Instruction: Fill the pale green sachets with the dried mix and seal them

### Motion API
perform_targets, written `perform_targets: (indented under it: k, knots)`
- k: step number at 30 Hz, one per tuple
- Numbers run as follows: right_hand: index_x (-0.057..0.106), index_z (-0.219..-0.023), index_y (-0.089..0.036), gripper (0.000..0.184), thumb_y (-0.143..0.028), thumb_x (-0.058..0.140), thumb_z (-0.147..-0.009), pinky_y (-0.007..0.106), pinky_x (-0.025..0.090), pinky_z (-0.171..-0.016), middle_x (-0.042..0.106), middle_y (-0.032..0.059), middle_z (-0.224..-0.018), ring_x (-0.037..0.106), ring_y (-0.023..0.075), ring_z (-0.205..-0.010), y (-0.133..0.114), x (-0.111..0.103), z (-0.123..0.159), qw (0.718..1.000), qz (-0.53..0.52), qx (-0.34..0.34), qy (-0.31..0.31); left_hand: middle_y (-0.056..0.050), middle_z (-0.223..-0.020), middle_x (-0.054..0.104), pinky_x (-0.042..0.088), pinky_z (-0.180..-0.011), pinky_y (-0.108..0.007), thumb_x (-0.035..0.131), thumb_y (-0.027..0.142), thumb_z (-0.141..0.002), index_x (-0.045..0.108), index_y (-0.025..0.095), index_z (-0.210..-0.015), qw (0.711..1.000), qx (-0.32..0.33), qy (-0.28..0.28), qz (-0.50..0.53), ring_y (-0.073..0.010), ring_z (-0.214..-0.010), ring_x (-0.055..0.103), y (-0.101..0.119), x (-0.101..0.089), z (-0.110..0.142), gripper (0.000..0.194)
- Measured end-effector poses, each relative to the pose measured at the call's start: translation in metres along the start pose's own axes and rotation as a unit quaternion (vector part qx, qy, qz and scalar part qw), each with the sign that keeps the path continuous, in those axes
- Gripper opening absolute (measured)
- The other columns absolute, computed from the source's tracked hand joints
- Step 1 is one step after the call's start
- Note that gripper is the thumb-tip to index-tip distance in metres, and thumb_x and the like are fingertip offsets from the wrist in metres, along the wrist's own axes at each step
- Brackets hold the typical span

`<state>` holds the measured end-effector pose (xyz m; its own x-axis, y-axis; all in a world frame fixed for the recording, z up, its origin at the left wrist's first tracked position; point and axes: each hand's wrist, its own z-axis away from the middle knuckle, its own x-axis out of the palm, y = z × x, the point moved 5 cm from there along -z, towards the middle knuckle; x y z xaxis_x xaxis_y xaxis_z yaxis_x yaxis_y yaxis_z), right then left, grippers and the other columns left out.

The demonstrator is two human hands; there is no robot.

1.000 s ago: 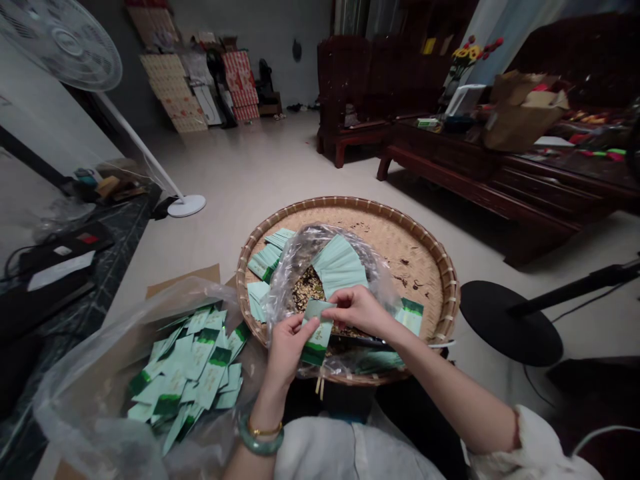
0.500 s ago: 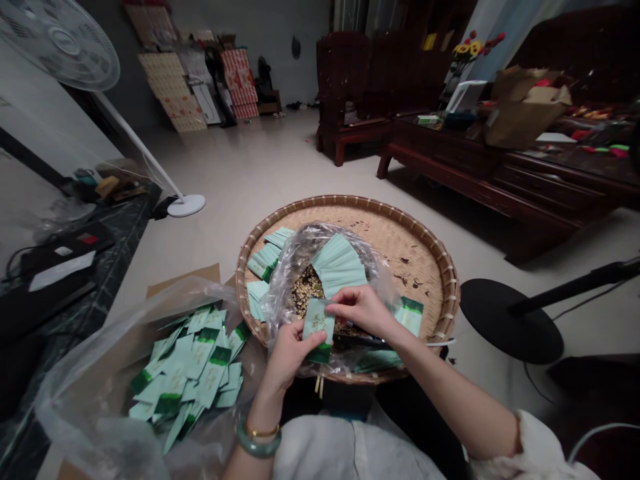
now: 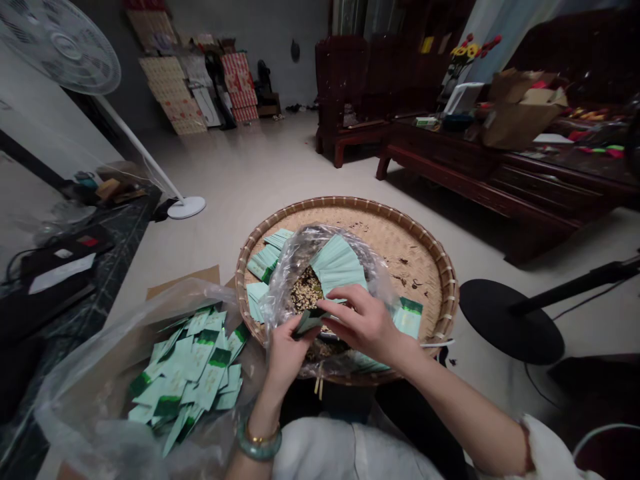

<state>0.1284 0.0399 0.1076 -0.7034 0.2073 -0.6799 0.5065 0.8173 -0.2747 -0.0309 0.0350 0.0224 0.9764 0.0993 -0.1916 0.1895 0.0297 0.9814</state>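
A small pale-green sachet (image 3: 309, 322) with a darker green end is tilted nearly edge-on over the round tray. My left hand (image 3: 287, 353) is closed on its lower left part. At its upper right edge are the bent fingers of my right hand (image 3: 367, 327), which seem to pinch it; the thumb is hidden. Below lies an open clear plastic bag (image 3: 280, 300) with a loose, dry yellowish and dark mix (image 3: 306, 290). A fanned stack of pale-green sachets (image 3: 340, 267) rests on the bag's contents.
The woven bamboo tray (image 3: 447, 267) has more sachet stacks (image 3: 265, 262) at its left and scattered dark bits at right. A plastic-lined box (image 3: 90, 373) of filled-looking sachets (image 3: 200, 367) stands left. Around are a white fan (image 3: 186, 207), a black stand base (image 3: 510, 320) and a wooden table (image 3: 480, 167).
The sachet has turned from facing me to nearly edge-on. My right hand has shifted slightly and its fingers have spread more over the sachet's top edge.
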Motion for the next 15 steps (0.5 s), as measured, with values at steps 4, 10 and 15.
perform_targets:
  k: [4,10,15]
  knots:
    - [0.061,-0.112,-0.022,0.025,-0.018,0.055,-0.088,0.034,0.05,-0.078,0.064,0.0101,-0.096,0.056,0.02,-0.09,-0.005,0.001,-0.001,0.999,0.016,-0.028,0.011,-0.001,-0.074,0.07,0.048,-0.069,-0.027,0.07,0.026,-0.066,0.073,0.016,-0.085,1.0,0.014,0.004,-0.013,-0.0182,-0.07,0.06,-0.001,0.0,0.001,0.022]
    - [0.063,-0.096,-0.016,0.011,-0.018,0.057,-0.087,0.032,0.048,-0.073,0.066,0.01,-0.089,0.053,0.0194,-0.083,-0.005,0.004,-0.002,0.998,0.019,-0.058,0.011,0.0,-0.075,0.07,0.048,-0.069,-0.026,0.068,0.027,-0.07,0.073,0.016,-0.087,0.999,0.017,0.0,-0.047,-0.018,-0.071,0.061,0.0,-0.001,0.002,0.021]
    - [0.059,-0.07,-0.017,0.023,-0.024,0.051,-0.09,0.029,0.045,-0.066,0.06,0.0062,-0.064,0.052,0.0201,-0.076,0.003,0.013,-0.011,0.997,-0.006,-0.019,-0.079,-0.003,-0.093,0.073,0.051,-0.074,-0.03,0.065,0.023,-0.074,0.067,0.02,-0.105,0.981,0.105,0.027,-0.159,-0.0215,-0.083,0.066,0.007,-0.002,0.001,0.031]
